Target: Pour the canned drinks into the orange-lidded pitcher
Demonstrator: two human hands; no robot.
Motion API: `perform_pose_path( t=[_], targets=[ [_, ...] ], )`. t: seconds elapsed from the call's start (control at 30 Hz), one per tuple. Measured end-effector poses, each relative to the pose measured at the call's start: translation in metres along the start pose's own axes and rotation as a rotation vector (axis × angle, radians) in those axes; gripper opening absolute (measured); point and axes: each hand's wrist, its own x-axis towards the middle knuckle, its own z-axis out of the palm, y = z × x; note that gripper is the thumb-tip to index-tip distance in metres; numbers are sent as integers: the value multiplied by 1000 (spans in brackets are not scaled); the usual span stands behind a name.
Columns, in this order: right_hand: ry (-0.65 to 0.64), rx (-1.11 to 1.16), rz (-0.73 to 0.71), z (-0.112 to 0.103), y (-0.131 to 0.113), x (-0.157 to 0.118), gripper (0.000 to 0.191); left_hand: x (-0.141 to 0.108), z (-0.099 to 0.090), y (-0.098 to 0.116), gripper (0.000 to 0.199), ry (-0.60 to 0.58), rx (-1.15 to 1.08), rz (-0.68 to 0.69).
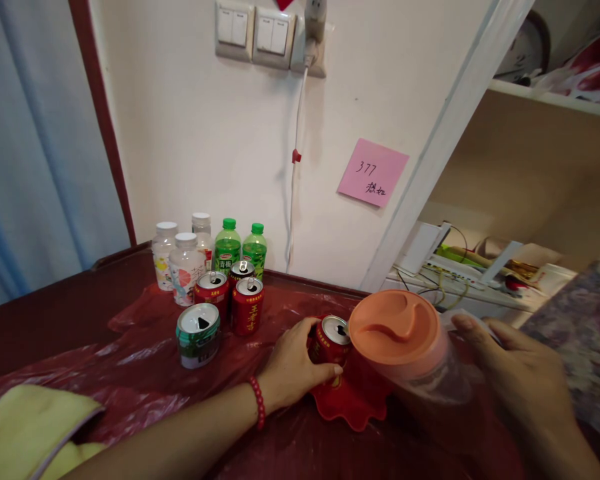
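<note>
My left hand (300,363), with a red bead bracelet at the wrist, is wrapped round a red drink can (333,339). The can's top is opened, and it stands upright on or over a red wavy-edged funnel or dish (353,400); which of the two I cannot tell. To the right, my right hand (515,367) grips the handle of a clear pitcher with an orange lid (400,330). The pitcher tilts left, its lid edge close beside the can's opening. Whether liquid flows between them is not visible.
Several opened cans (247,305) stand left of my hand, in front of clear white-capped bottles (186,267) and green bottles (229,243). Red plastic film (145,353) covers part of the table. A yellow cloth (30,427) lies front left. Shelves (555,100) rise at right.
</note>
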Motion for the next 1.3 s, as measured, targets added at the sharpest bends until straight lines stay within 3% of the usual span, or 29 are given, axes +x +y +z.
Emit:
perform_pose_path(
  t=[0.13, 1.3],
  targets=[
    [-10, 25, 82, 0, -6, -1, 46, 0, -1, 1, 64, -2, 10, -4],
    [9, 17, 83, 1, -4, -2, 45, 0, -2, 2, 63, -10, 9, -9]
  ],
)
